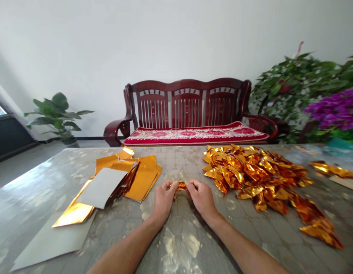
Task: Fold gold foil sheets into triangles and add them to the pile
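Forearms (133, 241), hands (164, 198) (203, 198) pinching gold foil (181, 185), sheets (104, 186), crumpled heap (250, 171), bench (188, 108) beyond

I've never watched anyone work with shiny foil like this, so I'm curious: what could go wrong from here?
The gold foil piece, pinched between the left hand and right hand, might tear or crease wrongly if pulled too hard. The crumpled foil heap lies loosely beyond the right hand, so a sweep of that arm could scatter it. The uneven gold sheets near the left hand might slide if bumped.
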Available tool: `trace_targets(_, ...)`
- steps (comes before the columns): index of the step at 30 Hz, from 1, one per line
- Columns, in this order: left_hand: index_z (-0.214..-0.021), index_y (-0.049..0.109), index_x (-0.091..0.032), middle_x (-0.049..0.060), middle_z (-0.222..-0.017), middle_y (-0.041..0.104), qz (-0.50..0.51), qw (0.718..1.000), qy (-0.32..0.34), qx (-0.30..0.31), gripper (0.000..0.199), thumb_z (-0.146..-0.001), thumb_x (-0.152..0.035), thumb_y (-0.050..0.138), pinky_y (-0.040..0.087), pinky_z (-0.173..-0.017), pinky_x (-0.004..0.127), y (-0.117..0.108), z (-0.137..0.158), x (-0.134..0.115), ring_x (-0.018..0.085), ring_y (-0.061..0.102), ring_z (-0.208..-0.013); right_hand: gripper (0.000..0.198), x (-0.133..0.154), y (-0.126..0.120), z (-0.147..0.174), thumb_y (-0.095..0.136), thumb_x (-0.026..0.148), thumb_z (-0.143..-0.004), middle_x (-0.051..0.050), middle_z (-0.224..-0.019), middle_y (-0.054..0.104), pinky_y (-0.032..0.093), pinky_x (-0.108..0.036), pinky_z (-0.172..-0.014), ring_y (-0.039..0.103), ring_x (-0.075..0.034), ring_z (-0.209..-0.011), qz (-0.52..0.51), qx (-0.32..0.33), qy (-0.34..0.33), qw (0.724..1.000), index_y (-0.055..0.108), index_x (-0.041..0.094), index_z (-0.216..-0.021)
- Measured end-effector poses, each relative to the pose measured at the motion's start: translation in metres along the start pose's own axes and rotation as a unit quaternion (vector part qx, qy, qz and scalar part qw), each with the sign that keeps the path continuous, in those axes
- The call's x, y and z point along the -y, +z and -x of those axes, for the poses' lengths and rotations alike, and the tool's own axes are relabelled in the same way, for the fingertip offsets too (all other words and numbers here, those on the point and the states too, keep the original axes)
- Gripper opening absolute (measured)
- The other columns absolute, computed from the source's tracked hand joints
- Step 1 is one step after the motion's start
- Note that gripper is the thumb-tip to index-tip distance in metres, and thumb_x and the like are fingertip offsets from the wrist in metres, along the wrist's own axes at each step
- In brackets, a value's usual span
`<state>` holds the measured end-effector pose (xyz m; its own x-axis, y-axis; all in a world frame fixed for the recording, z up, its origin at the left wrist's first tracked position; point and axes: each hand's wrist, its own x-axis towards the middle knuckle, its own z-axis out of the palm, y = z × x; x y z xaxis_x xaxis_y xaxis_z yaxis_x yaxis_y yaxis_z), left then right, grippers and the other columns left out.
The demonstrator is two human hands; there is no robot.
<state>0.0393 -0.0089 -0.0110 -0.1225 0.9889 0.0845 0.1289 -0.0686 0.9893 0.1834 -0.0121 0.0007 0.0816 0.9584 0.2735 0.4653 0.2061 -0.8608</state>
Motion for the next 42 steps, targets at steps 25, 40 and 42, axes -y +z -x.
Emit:
trace_targets(25, -0.061, 0.06, -0.015, -0.002, -0.052, 0.051, 0.019, 0.999, 0.046, -0.004, 0.04, -0.081, -0.05, 0.06, 0.033, -0.052, 0.022, -0.003, 0.01, -0.017, 0.01, 0.044, -0.052, 0.036, 0.012, -0.002, 0.007, 0.05, 0.045, -0.086, -0.002, -0.054, 0.064, 0.045, -0.024, -0.047, 0.06, -0.017, -0.047, -0.082, 0.031, 0.029, 0.996, 0.071, 0.018, -0.075)
trace_targets(40, -0.061, 0.061, -0.015, -0.001, -0.051, 0.055, 0.089, 0.996, 0.005, -0.002, 0.044, -0.072, -0.057, 0.066, 0.036, -0.047, 0.021, 0.002, 0.01, -0.015, 0.009, 0.045, -0.046, 0.036, 0.01, -0.003, 0.007, 0.047, 0.044, -0.089, 0.0, -0.051, 0.06, 0.043, -0.023, -0.046, 0.059, -0.016, -0.045, -0.052, 0.033, 0.007, 0.998, 0.07, 0.019, -0.076)
trace_targets(42, -0.061, 0.061, -0.015, -0.001, -0.05, 0.055, 0.1, 0.995, -0.002, -0.002, 0.045, -0.07, -0.059, 0.067, 0.036, -0.046, 0.021, 0.002, 0.01, -0.016, 0.009, 0.045, -0.044, 0.036, 0.01, -0.003, 0.007, 0.047, 0.043, -0.089, 0.001, -0.05, 0.059, 0.042, -0.023, -0.046, 0.058, -0.016, -0.045, -0.048, 0.035, 0.006, 0.998, 0.07, 0.02, -0.076)
